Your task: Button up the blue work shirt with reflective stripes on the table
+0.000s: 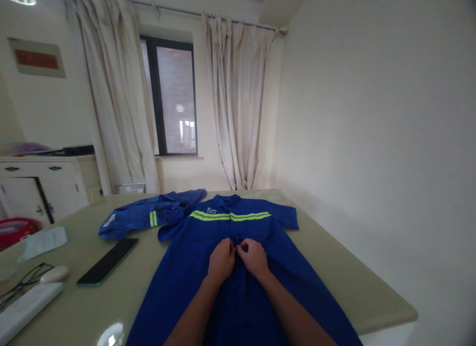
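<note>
A blue short-sleeved work shirt [282, 259] with a yellow-green reflective stripe across its chest lies spread out on the table, collar at the far end. My left hand [222, 259] and my right hand [253, 256] meet at the middle of its front, just below the stripe. Both pinch the shirt's front placket, fingertips almost touching. Any button between the fingers is too small and hidden to make out. Left of the collar, a second blue garment [141, 214] with a reflective band lies bunched beside the shirt's sleeve.
On the pale green table [357, 286] at left are a phone [107, 261], a face mask [44, 243], glasses [28, 279], a computer mouse [55, 274] and a white slab-like object [28, 311]. A wall [372, 138] runs along the right. Behind stand curtains and a white cabinet [59, 182].
</note>
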A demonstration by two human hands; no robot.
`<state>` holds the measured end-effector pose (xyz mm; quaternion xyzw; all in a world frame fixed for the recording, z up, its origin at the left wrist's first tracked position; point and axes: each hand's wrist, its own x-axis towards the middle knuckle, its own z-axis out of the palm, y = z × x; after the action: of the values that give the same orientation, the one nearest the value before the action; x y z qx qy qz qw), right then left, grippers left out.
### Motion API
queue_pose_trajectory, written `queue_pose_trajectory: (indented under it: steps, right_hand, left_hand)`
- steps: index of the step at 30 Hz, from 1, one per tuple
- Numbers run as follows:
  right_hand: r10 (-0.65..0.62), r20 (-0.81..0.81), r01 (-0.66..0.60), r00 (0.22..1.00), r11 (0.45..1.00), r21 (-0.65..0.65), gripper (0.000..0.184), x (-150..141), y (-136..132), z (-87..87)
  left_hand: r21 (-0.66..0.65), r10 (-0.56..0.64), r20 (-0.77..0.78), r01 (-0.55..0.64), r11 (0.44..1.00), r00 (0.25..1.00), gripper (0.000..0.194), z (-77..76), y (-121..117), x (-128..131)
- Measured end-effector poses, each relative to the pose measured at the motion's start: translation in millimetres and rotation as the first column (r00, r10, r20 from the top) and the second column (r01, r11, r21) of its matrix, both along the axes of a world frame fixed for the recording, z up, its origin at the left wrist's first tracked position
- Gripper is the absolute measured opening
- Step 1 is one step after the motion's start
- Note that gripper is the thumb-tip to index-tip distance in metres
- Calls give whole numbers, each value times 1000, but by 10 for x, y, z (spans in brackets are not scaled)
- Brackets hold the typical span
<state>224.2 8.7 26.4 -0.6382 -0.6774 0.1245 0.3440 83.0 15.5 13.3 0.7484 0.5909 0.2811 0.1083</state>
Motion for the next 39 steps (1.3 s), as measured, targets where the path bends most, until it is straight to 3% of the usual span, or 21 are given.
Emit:
queue_pose_trajectory:
  steps: [7,10,23,29,39]
  right_hand:
    - [175,-158,-149,972,975,164,19,55,5,-47]
    - [221,-205,-186,953,966,177,20,75,-36,-20]
    - [221,-203,-195,954,970,143,21,62,-72,22]
    - [218,-168,-193,961,969,157,40,71,-50,5]
    - [234,-187,-218,954,971,101,19,56,-61,11]
  left_hand:
    - [158,-113,153,89,983,982,13,64,-115,-54]
    - [154,-131,168,105,983,977,13,106,-174,-60]
    - [56,-170,190,163,985,967,13,114,-169,-58]
    - [86,-170,169,158,984,971,10,107,-187,-49]
    - [46,-131,213,124,991,968,24,117,-165,-68]
